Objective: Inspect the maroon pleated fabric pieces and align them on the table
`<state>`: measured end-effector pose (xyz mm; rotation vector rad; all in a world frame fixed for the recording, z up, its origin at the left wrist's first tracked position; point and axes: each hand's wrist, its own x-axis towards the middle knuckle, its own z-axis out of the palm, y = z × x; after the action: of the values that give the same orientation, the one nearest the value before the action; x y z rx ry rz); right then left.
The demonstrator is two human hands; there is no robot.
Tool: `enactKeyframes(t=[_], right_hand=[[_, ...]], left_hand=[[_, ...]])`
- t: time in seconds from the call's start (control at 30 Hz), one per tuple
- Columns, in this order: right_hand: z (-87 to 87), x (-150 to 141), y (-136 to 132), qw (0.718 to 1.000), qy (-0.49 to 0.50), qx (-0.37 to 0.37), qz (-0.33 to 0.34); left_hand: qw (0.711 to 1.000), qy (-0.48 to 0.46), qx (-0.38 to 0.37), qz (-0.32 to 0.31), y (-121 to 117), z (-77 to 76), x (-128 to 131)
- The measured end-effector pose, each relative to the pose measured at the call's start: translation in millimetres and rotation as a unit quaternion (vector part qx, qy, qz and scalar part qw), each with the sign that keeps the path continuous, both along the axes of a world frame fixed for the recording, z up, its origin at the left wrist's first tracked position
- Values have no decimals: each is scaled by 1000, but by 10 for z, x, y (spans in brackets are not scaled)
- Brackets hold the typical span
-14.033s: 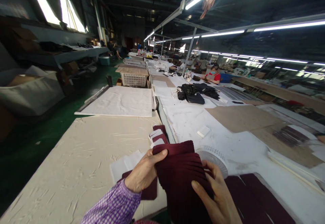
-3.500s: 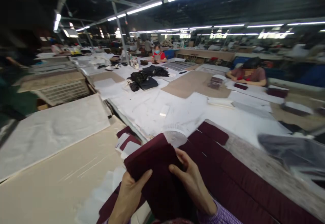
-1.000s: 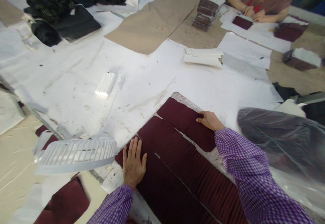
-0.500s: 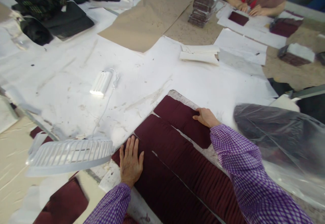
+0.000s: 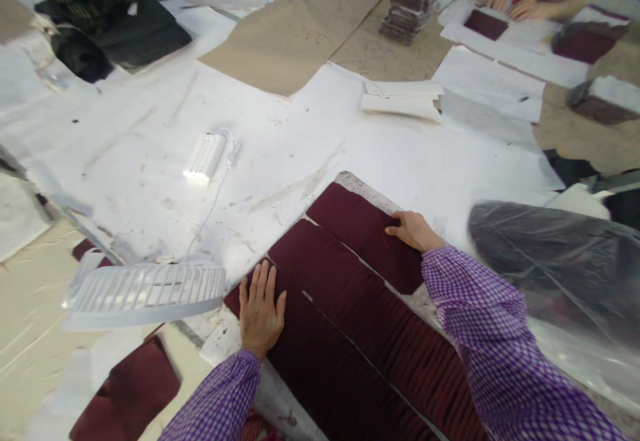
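Rows of overlapping maroon fabric pieces (image 5: 345,308) run down the near part of the table, layered like shingles. My left hand (image 5: 261,314) lies flat on the left row near its far end, fingers stretched out. At the outer edge of the far right maroon fabric piece (image 5: 357,228) is my right hand (image 5: 414,231). Its thumb rests on top and the fingers bend over the edge, gripping it; the fingertips are partly hidden. Both forearms wear purple checked sleeves.
A white fan (image 5: 145,294) stands left of the rows, and a corded white device (image 5: 205,156) lies beyond. Dark plastic-wrapped goods (image 5: 560,261) sit at right. Across the table, a co-worker's hands (image 5: 525,8) are at a maroon piece, near stacked bundles (image 5: 413,4).
The view has shifted slightly, so the table's contents appear a little displaced. Both hands keep nearly the same places on the fabric.
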<state>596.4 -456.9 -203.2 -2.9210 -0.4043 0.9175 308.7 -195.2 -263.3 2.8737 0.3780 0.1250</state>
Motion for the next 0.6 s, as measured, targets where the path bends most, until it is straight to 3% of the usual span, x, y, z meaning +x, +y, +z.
enactKeyframes(t=[0.6], right_hand=[[74,-75,74,1000,-21,-14,-7]], left_hand=[[1000,2,-1,0,-4,-13,-3]])
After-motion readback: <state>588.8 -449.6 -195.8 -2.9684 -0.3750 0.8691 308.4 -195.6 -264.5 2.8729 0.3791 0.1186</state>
